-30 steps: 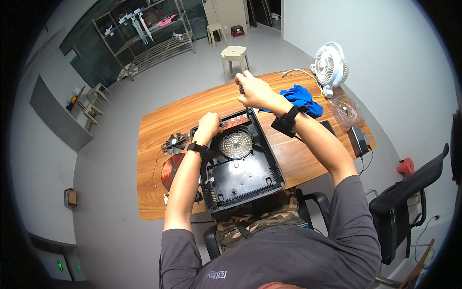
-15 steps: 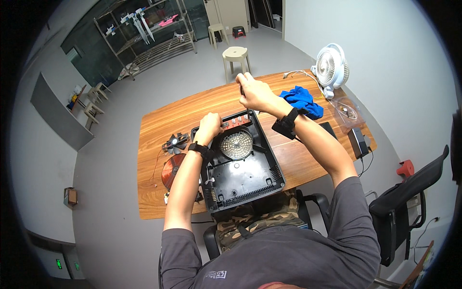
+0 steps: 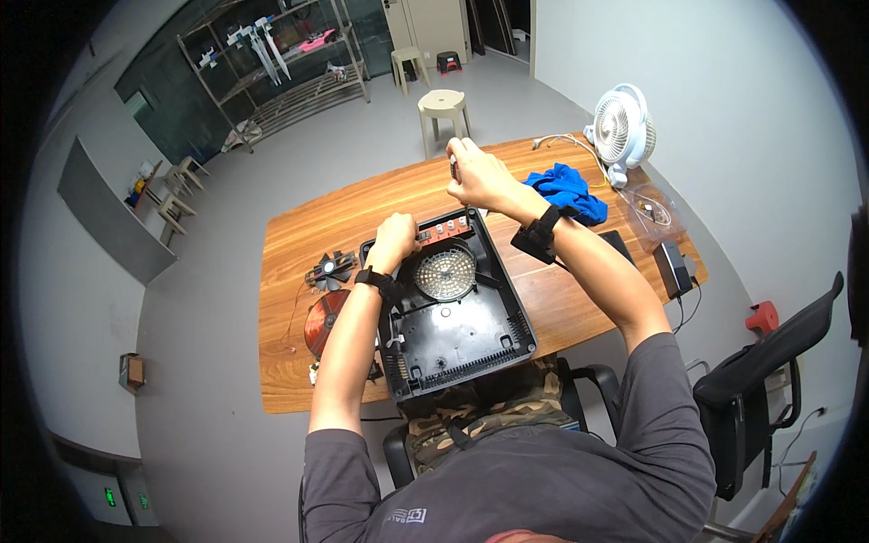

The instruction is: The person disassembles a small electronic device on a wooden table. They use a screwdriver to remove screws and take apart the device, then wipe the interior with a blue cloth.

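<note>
An open black plastic housing (image 3: 453, 339), like the bottom shell of an induction cooker, lies at the table's near edge. Along its far wall sits a narrow orange circuit board (image 3: 445, 230) with several white buttons. My left hand (image 3: 396, 240) is closed over the board's left end, its fingertips partly hidden. Above the far right corner, my right hand (image 3: 477, 176) is wrapped round the dark handle of a screwdriver (image 3: 454, 168). The tool points down toward the board's right end; its tip is too small to make out. A round vent grille (image 3: 444, 273) shows inside the housing.
Left of the housing lie a small black fan (image 3: 332, 270) and a copper coil (image 3: 323, 319). A blue cloth (image 3: 568, 193), a white desk fan (image 3: 619, 127), a plastic bag (image 3: 654, 214) and a black power box (image 3: 671, 267) are on the right of the wooden table (image 3: 344, 215).
My right hand shifts very slightly and its grip on the handle turns a little. The left hand and the housing stay in place.
</note>
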A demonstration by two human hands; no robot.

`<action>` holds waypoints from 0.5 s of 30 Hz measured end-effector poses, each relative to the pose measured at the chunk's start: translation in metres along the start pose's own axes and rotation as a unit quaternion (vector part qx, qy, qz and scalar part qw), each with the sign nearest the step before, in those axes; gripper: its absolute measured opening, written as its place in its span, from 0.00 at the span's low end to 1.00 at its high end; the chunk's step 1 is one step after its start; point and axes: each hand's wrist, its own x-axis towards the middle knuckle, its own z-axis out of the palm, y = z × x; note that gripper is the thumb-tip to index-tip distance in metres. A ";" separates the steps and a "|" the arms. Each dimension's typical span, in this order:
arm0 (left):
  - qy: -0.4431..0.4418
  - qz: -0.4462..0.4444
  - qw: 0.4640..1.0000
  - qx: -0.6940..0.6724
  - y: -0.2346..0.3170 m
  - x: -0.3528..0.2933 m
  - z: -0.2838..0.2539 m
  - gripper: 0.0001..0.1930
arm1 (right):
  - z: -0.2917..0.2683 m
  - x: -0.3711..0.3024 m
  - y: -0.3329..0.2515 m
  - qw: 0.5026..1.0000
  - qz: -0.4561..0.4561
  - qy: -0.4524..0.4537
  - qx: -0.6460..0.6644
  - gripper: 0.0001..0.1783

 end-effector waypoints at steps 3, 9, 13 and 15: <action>-0.004 -0.004 1.000 0.002 0.003 0.000 -0.002 0.16 | -0.001 -0.001 0.002 1.000 -0.001 -0.002 0.001 0.19; -0.002 -0.001 1.000 0.003 0.001 0.001 0.001 0.17 | -0.004 0.000 0.001 1.000 -0.006 0.007 0.010 0.19; -0.001 0.008 1.000 0.004 -0.002 0.003 0.002 0.17 | -0.007 0.002 -0.002 0.999 -0.009 0.025 0.031 0.18; -0.002 0.006 1.000 0.000 -0.003 0.002 0.002 0.17 | -0.009 0.001 -0.007 0.999 -0.018 0.031 0.038 0.18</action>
